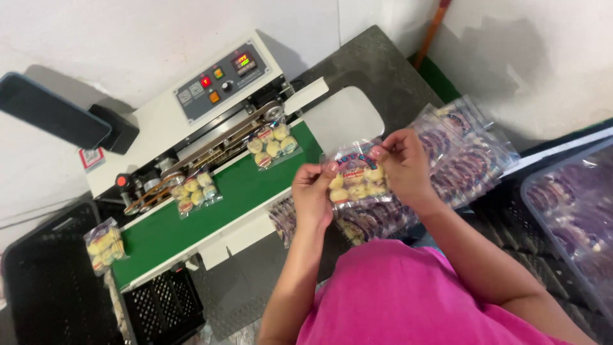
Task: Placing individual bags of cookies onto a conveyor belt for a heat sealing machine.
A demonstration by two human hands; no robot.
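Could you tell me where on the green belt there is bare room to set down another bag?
The green belt is bare between the two riding bags, and along its near edge. The white infeed plate is also free. Crowded: the stack of filled bags under both hands.

A clear plastic bag (355,177) of small round pale-yellow sweets is held up in the air, gripped at its top corners. It is roughly square and flat, with a printed label in blue and red arching across its upper part. The sweets sit bunched in the lower half, in two loose rows. The top edge looks open and slightly crumpled where it is pinched. The bag hangs nearly upright, tilted a little to the left, just past the near end of a green belt (211,204) and above a stack of similar empty bags (447,160).
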